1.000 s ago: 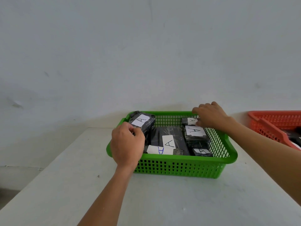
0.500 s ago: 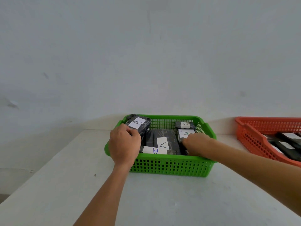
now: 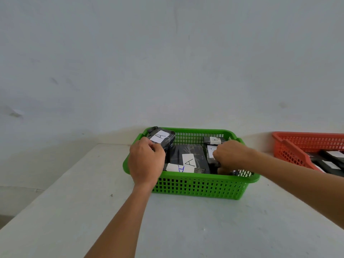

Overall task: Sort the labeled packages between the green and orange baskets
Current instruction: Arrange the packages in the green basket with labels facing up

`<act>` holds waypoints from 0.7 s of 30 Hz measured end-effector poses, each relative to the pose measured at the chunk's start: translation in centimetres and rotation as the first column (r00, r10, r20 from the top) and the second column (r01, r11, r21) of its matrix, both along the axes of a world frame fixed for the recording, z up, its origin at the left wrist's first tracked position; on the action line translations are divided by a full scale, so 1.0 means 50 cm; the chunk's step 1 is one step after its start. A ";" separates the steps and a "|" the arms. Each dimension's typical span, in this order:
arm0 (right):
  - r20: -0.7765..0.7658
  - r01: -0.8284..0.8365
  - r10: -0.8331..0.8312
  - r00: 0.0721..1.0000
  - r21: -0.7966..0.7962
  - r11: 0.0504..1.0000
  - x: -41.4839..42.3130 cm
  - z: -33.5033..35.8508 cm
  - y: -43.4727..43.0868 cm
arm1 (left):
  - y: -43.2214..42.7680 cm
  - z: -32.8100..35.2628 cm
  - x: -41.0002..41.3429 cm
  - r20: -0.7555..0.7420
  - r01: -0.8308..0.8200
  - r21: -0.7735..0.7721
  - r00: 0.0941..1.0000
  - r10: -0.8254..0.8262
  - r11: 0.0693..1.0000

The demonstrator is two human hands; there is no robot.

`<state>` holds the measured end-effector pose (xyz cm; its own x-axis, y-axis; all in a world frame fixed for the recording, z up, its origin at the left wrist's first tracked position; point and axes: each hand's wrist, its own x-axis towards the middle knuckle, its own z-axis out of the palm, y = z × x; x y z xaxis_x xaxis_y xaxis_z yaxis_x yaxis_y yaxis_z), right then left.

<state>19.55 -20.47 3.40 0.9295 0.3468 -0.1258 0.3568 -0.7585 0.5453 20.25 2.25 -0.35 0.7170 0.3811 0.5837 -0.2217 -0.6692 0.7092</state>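
A green basket (image 3: pixel 201 189) stands on the white table and holds several black packages with white labels marked A. My left hand (image 3: pixel 146 161) grips the raised package (image 3: pixel 163 138) at the basket's back left corner. My right hand (image 3: pixel 230 155) reaches into the right side of the basket, its fingers curled on a black package (image 3: pixel 210 153) there; most of that package is hidden by the hand. A large flat package (image 3: pixel 188 155) lies in the middle. An orange basket (image 3: pixel 290 149) at the far right holds more black labeled packages (image 3: pixel 333 157).
The white table (image 3: pixel 186 229) runs up to a plain grey wall behind both baskets. Its left edge slants from the back corner toward the lower left. The orange basket is cut off by the right frame edge.
My right hand has moved from the basket's back right rim down into its right side and curled onto a package. My left hand has kept its hold on the back left package.
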 end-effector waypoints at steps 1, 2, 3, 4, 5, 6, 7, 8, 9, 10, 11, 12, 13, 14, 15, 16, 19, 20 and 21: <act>-0.012 0.017 -0.016 1.000 0.039 0.999 -0.001 0.016 -0.011 | 0.000 -0.001 0.000 -0.001 0.001 0.002 1.000 -0.001 1.000; -0.040 0.054 -0.050 0.998 0.103 0.993 -0.001 0.035 -0.023 | -0.001 -0.001 -0.001 -0.002 0.001 0.002 1.000 -0.001 1.000; -0.083 0.108 -0.094 0.992 0.192 0.975 -0.001 0.055 -0.035 | 0.000 0.000 -0.001 -0.002 0.000 0.000 1.000 0.000 1.000; -0.136 0.174 -0.139 0.981 0.289 0.941 -0.001 0.075 -0.046 | -0.001 0.000 -0.001 0.000 -0.002 -0.001 1.000 0.002 1.000; -0.178 0.231 -0.175 0.968 0.371 0.899 0.000 0.092 -0.057 | -0.001 0.000 -0.001 0.003 -0.004 0.001 1.000 0.004 1.000; -0.183 0.257 -0.195 0.964 0.427 0.867 0.002 0.105 -0.067 | -0.002 0.000 -0.001 0.005 -0.004 0.003 1.000 0.004 1.000; -0.159 0.255 -0.203 0.966 0.456 0.853 0.004 0.114 -0.073 | -0.002 0.000 -0.001 0.007 -0.005 0.004 1.000 0.005 1.000; -0.118 0.236 -0.204 0.972 0.466 0.853 0.007 0.116 -0.075 | -0.002 0.000 -0.002 0.006 -0.007 0.004 1.000 0.007 1.000; -0.070 0.211 -0.201 0.977 0.454 0.866 0.011 0.112 -0.074 | -0.002 0.001 -0.002 0.003 -0.009 0.005 1.000 0.009 1.000; -0.019 0.180 -0.190 0.982 0.418 0.890 0.015 0.102 -0.068 | -0.002 0.002 -0.003 -0.002 -0.010 0.005 1.000 0.010 1.000; 0.033 0.143 -0.166 0.986 0.361 0.921 0.019 0.086 -0.058 | -0.003 0.002 -0.004 -0.007 -0.009 0.005 1.000 0.009 1.000; 0.075 0.104 -0.132 0.988 0.295 0.950 0.024 0.065 -0.047 | -0.004 0.002 -0.005 -0.012 -0.011 0.005 1.000 0.011 1.000; 0.096 0.069 -0.096 0.991 0.249 0.966 0.029 0.042 -0.036 | -0.004 0.002 -0.005 -0.014 -0.016 0.005 1.000 0.016 1.000; 0.099 0.046 -0.072 0.992 0.235 0.971 0.034 0.022 -0.027 | -0.004 0.002 -0.006 -0.012 -0.022 0.007 1.000 0.022 1.000; 0.078 0.045 -0.067 0.995 0.252 0.967 0.039 0.009 -0.023 | -0.003 0.001 -0.005 -0.008 -0.023 0.009 1.000 0.024 1.000; 0.027 0.074 -0.086 0.996 0.307 0.949 0.044 0.005 -0.024 | -0.003 0.001 -0.005 -0.003 -0.023 0.009 1.000 0.023 1.000; -0.174 0.208 -0.139 0.975 0.493 0.844 0.053 0.019 -0.048 | -0.005 0.003 -0.002 -0.004 -0.035 0.006 0.999 0.035 0.999; -0.192 0.219 -0.140 0.971 0.503 0.836 0.052 0.024 -0.057 | -0.005 0.003 -0.002 -0.003 -0.041 0.007 0.999 0.041 0.999; -0.190 0.220 -0.141 0.971 0.500 0.838 0.051 0.024 -0.063 | -0.005 0.003 -0.002 0.001 -0.046 0.008 0.999 0.046 0.999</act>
